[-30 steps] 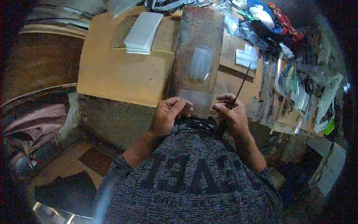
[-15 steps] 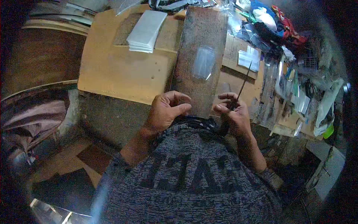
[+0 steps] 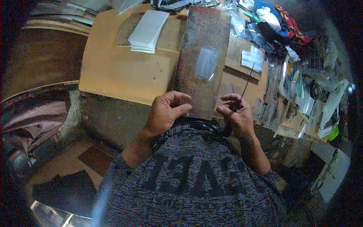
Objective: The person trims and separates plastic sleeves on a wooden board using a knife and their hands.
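My left hand is at the near left edge of a dark wooden board, thumb and fingers curved with a gap between them. I cannot make out any sheet in it. In my right hand is a thin dark pointed tool, its tip pointing up and away. Several clear plastic pieces lie on the board's middle. To the left is a stack of whitish sheets; a smaller clear stack rests on a wooden piece at the right.
A yellowish panel extends to the left of the board. Cloth and plastic bags are heaped at the back right. Strips and tools clutter the right side. Pinkish cloth hangs at the far left.
The clear sheet near my left hand at the board's near end no longer shows distinctly. My left hand has moved slightly left, its fingers wider apart. The right still holds the tool.
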`<state>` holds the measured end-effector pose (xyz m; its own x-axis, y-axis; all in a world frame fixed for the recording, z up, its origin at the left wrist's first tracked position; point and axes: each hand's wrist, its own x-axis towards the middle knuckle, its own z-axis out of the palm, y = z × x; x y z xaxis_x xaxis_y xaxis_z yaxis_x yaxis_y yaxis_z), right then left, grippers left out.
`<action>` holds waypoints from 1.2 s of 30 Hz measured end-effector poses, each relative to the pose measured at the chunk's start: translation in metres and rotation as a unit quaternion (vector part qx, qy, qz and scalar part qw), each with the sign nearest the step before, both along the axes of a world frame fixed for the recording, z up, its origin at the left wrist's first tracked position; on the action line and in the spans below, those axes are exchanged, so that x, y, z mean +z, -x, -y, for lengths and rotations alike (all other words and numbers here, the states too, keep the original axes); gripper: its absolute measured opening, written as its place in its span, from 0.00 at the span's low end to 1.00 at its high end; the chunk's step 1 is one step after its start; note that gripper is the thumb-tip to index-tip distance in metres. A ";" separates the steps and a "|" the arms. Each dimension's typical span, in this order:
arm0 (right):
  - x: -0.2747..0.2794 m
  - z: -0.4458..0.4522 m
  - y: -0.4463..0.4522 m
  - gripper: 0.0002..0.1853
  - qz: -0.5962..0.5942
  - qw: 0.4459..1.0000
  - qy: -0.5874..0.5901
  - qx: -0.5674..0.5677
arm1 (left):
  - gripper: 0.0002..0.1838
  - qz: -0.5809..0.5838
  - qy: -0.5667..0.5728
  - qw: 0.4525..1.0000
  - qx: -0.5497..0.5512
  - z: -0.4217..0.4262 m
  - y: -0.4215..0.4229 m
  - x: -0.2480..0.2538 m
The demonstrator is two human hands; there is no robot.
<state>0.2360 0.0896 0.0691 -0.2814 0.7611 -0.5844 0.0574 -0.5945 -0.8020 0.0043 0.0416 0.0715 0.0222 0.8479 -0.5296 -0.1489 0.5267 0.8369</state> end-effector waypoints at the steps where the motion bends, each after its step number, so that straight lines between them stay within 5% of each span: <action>1: -0.002 0.000 -0.001 0.16 0.000 1.000 0.000 0.000 | 0.12 0.000 0.000 1.000 0.000 -0.001 0.001 0.000; 7: -0.014 -0.004 -0.006 0.17 0.034 0.988 -0.093 0.120 | 0.13 -0.031 0.027 0.991 -0.126 -0.016 0.006 0.010; 10: -0.002 -0.008 -0.001 0.17 -0.045 0.989 -0.057 0.129 | 0.10 -0.080 -0.043 0.967 -0.240 -0.020 -0.002 0.004; 12: 0.000 -0.010 -0.002 0.17 -0.025 0.984 -0.096 0.151 | 0.09 0.030 0.002 0.978 -0.208 -0.013 -0.009 -0.010; 16: -0.007 -0.007 -0.011 0.19 0.060 0.986 -0.114 0.107 | 0.08 0.018 0.059 0.991 -0.117 -0.008 -0.013 -0.017; 21: 0.013 0.002 -0.036 0.23 0.255 0.904 -0.236 0.248 | 0.10 0.103 0.057 0.993 0.034 -0.005 -0.004 -0.022; 24: 0.022 0.009 -0.042 0.23 0.243 0.914 -0.158 0.285 | 0.10 0.114 0.022 0.990 0.078 -0.003 0.001 -0.033; 34: 0.027 0.006 -0.037 0.22 0.263 0.885 -0.165 0.347 | 0.09 0.141 0.011 0.986 0.090 -0.003 0.002 -0.030; 36: 0.025 0.002 -0.034 0.22 0.254 0.881 -0.178 0.356 | 0.07 0.064 -0.007 0.998 0.016 -0.004 -0.002 -0.026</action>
<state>0.2698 0.0873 0.0944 -0.5330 0.6577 -0.5322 0.7201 0.0223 -0.6936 0.0060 0.0455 0.0451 0.0622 0.8568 -0.5119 -0.2716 0.5080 0.8174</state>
